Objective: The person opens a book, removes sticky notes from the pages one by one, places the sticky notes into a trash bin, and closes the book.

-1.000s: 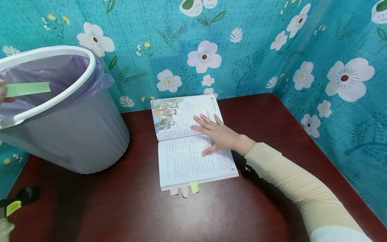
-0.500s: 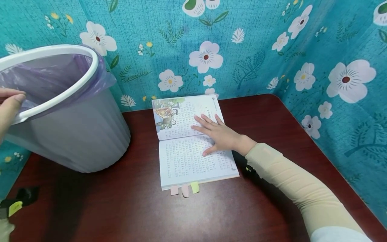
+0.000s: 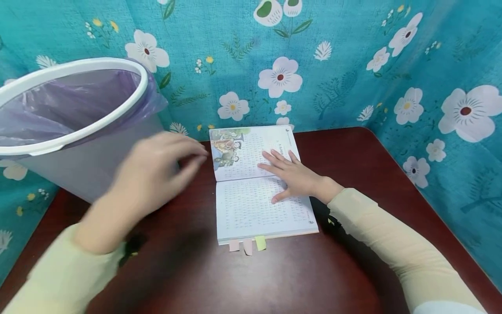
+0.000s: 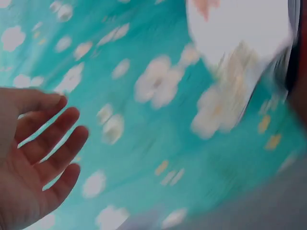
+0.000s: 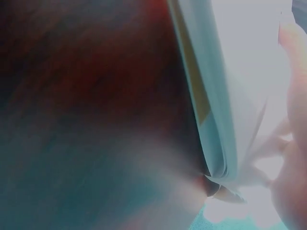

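Observation:
An open book (image 3: 262, 209) with a coloured picture on its upper page lies on the table. Across its right side my right hand (image 3: 296, 176) rests with fingers spread, holding the pages flat. My left hand (image 3: 153, 170), blurred in the head view, hovers between the bin and the book. Its fingers are loosely bent, and the left wrist view shows nothing in the hand (image 4: 43, 158). Behind it stands a grey bin (image 3: 74, 163) with a white rim and a purple liner (image 3: 117, 87). In the right wrist view the page edges (image 5: 211, 96) and part of my hand (image 5: 295, 143) appear washed out.
Pink tabs (image 3: 234, 245) and a yellow-green tab (image 3: 260, 243) stick out from the book's lower edge. The dark red table (image 3: 274, 279) meets a teal floral cloth (image 3: 333, 65) at the back and right. The bin leans on the left side.
A light green strip held over the bin a second ago is out of sight. My left hand has come away from the bin toward the book. The right hand stays put; the view shifted slightly left.

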Motion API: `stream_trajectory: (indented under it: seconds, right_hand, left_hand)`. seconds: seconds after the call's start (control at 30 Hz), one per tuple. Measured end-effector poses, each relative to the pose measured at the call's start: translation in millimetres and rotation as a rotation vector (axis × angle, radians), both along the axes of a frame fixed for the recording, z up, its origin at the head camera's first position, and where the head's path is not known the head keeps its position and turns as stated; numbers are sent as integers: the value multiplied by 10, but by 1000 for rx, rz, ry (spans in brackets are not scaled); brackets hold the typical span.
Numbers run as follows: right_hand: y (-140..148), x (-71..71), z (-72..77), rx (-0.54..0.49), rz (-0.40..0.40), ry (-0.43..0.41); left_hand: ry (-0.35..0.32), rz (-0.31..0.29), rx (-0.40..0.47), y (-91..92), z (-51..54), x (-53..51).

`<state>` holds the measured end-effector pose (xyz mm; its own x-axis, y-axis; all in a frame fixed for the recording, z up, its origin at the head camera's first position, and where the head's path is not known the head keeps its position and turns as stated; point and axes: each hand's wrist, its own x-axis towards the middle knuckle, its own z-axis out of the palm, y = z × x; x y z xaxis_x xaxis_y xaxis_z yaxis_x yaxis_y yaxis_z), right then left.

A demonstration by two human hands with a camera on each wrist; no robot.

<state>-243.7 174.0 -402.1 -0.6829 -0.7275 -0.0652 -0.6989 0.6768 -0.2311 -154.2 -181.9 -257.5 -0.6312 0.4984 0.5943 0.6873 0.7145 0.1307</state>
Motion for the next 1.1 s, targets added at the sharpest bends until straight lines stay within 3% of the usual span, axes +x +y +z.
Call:
stream_trajectory:
  seconds: [0.03, 0.17, 0.27, 0.4, 0.5, 0.7, 0.93, 1.1]
  right_hand:
    - [2, -1, 9, -2, 0, -1]
    - [3, 37, 8, -17, -1, -10]
    - [1, 63, -11, -20, 6, -1]
    - [-3, 57, -10, -33, 18, 30]
    - [8, 42, 9, -32, 22, 29]
    - [56, 19, 109, -14, 21, 23]
    - [50, 121, 227, -14, 43, 15]
    - [10, 359, 277, -4, 115, 55]
  left_hand:
    - [-87, -38, -25, 310, 131, 156]
    - [-409, -66, -142, 594, -232, -77]
    - [-562, -43, -249, 709, -473, -212]
    - [-632, 20, -359, 747, -716, -388]
    - [-681, 47, -367, 728, -853, -517]
    - [-767, -25, -304, 693, -1037, -693]
    - [-865, -97, -244, 630, -1132, -739]
    - [-882, -121, -208, 597, -1126, -750]
